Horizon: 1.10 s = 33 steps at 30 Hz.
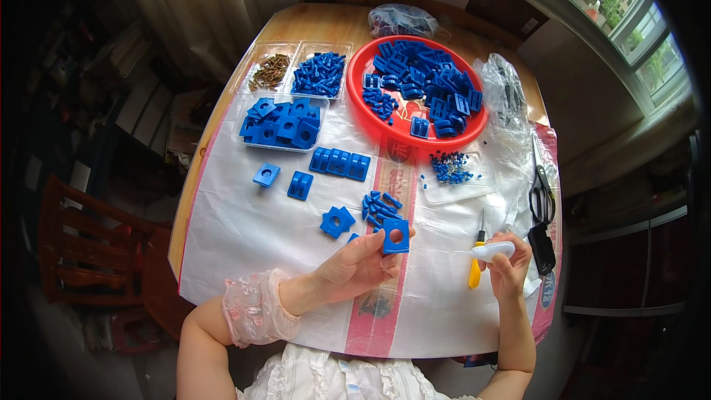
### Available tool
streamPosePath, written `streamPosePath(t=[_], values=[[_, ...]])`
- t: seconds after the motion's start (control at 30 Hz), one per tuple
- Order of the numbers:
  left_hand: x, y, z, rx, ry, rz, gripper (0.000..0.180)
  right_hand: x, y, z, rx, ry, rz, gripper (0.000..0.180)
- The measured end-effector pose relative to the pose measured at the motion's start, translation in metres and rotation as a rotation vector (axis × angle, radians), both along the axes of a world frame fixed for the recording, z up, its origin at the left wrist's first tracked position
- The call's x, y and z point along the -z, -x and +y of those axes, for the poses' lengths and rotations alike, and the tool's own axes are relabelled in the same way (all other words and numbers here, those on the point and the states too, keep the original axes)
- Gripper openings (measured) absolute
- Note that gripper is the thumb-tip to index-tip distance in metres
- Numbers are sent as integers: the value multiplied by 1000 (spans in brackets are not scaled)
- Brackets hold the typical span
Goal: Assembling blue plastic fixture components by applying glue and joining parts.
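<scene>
My left hand (357,270) is closed on a blue square plastic piece with a round hole (396,236), held upright over the table. In my right hand (509,263) is a small white squeeze bottle with a thin nozzle (495,252); its tip points left, apart from the blue piece. A yellow-handled screwdriver-like tool (476,268) lies just left of that hand. Beyond my left hand are a heap of small blue wedge-shaped parts (379,207) and some square pieces with holes (337,221). A row of blue ribbed blocks (340,163) sits farther off.
A red basin (409,138) of blue parts stands at the back, beside clear trays of square pieces (280,124), blue wedges (320,74) and brass-coloured screws (269,72). Tiny blue and white bits (452,168) lie on a clear lid. Black scissors (543,200) rest at the right edge.
</scene>
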<state>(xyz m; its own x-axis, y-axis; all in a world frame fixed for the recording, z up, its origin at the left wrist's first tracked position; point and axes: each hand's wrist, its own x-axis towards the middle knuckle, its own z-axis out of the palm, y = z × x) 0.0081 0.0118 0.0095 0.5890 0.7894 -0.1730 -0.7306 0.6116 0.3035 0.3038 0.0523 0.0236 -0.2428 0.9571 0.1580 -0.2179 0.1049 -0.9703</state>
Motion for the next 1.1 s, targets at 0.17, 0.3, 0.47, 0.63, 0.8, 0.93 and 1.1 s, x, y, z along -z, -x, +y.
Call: streamPosePath(t=[0.17,0.3,0.47,0.63,0.8,0.93,1.1], values=[[4,1,0,2,-9,-21,40,-1,2,0,18,7,3,24],[5,0,0,1,-8,-28,40,-1,1,-1,19,10,0,24],[4,1,0,7,-9,-30,39,-2,2,-1,21,14,0,24],[5,1,0,7,-13,-31,39,-1,1,0,21,11,-3,25],[5,0,0,5,-8,-35,40,-1,2,-1,28,16,3,27],[4,1,-1,0,10,-19,39,-2,2,-1,27,17,3,27],[7,1,0,5,-6,-40,39,-2,2,-1,26,12,3,25]])
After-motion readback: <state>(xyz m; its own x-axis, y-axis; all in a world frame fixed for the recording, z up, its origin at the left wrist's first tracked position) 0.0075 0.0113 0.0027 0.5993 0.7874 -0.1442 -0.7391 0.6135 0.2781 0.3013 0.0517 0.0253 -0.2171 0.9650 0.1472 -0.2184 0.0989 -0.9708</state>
